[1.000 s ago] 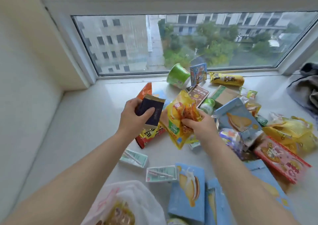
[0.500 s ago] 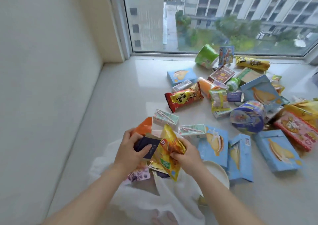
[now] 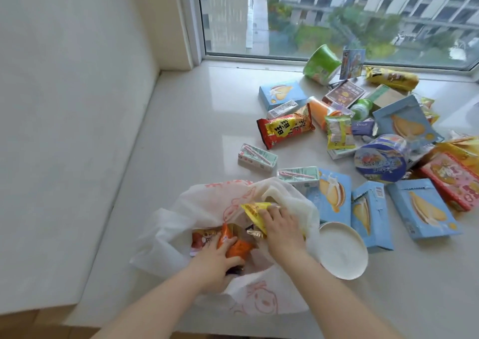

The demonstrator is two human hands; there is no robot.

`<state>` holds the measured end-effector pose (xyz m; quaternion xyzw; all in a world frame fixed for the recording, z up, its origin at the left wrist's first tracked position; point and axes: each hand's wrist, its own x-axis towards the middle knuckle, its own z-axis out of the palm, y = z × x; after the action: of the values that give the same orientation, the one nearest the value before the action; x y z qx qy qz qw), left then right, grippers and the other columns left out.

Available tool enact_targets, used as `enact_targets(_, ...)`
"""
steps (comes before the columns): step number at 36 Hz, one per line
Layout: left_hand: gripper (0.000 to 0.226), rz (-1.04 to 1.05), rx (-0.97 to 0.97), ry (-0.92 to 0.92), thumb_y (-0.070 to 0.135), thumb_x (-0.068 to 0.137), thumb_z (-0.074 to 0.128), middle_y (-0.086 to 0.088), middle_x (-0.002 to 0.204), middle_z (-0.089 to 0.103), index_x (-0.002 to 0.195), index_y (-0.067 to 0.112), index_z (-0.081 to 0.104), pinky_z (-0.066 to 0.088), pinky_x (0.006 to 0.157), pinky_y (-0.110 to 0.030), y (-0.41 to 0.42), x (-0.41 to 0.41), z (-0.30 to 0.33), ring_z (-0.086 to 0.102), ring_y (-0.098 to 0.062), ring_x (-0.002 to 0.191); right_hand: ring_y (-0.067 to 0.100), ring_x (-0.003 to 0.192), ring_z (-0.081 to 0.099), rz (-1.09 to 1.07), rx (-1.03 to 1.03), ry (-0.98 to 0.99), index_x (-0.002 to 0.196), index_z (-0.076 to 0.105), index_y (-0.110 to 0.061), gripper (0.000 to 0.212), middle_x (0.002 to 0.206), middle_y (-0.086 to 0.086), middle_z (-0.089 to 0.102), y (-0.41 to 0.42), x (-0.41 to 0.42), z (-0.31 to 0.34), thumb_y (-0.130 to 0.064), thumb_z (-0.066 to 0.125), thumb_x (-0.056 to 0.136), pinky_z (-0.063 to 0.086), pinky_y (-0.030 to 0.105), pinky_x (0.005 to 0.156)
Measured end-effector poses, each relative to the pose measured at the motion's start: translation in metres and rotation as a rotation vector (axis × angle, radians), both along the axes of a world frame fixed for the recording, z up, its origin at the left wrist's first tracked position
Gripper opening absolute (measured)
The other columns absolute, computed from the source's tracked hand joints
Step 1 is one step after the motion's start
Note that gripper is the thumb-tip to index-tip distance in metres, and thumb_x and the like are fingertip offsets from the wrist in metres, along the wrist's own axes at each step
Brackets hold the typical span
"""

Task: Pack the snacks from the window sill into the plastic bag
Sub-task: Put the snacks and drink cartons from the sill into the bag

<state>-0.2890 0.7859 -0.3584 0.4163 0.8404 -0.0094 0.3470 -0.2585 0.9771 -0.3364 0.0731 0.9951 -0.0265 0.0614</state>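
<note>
White plastic, printed with red line drawings, fills the lower middle of the frame: that is the plastic bag [image 3: 181,224], lying open-mouthed on the pale window sill [image 3: 181,120]. Both of your hands are down inside its mouth, a little apart from each other. Your left hand [image 3: 215,263] has its fingers curled around an orange packet [image 3: 237,248] at the bag's bottom, with a red-and-brown wrapper [image 3: 204,236] lying just left of it. Your right hand [image 3: 281,228] grips a yellow snack bag [image 3: 255,211], fingers bent over its upper edge, the packet tilted so one corner points toward the left of the frame.

Just right of the bag a white round lid [image 3: 342,250] lies flat, touching the bag's rim. Beyond it, across the right half of the frame, the remaining snacks are spread out: three light blue biscuit boxes [image 3: 368,214] side by side, two small mint-green drink cartons [image 3: 256,157] with straws near the centre, and a red packet with yellow lettering [image 3: 285,128] above them. A blue round tub [image 3: 379,159] lies on its side farther right, next to a pink box [image 3: 451,180] at the frame's edge. At the upper right, against the window, a green cup [image 3: 321,63] is tipped over beside a yellow packet [image 3: 391,78], and another blue box [image 3: 281,95] sits left of them.
</note>
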Motion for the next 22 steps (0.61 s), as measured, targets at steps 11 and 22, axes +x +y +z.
enact_targets(11,0.049,0.278,0.018,0.464,0.029,0.081,0.066,0.001,0.148,0.035,0.128,0.031,0.053,0.017,0.112,-0.048,-0.005,-0.068,-0.005,0.026,-0.026,0.139,0.021,0.097,0.044,-0.086,-0.264,0.143,0.11,0.059,-0.015,0.065,0.108,0.005,0.063,0.001,0.003,-0.007,0.001,0.074,0.05,0.045,0.032,0.087)
enact_targets(22,0.026,1.162,0.33,0.126,0.03,0.101,0.03,-0.011,0.101,0.059,0.102,0.014,0.05,0.04,0.071,-0.032,0.009,-0.134,0.03,0.051,-0.027,0.084,0.026,0.143,0.022,0.277,-0.073,-0.273,0.146,0.024,-0.027,0.073,0.155,0.004,0.024,-0.024,-0.005,-0.002,-0.022,0.062,0.083,0.011,0.046,0.118)
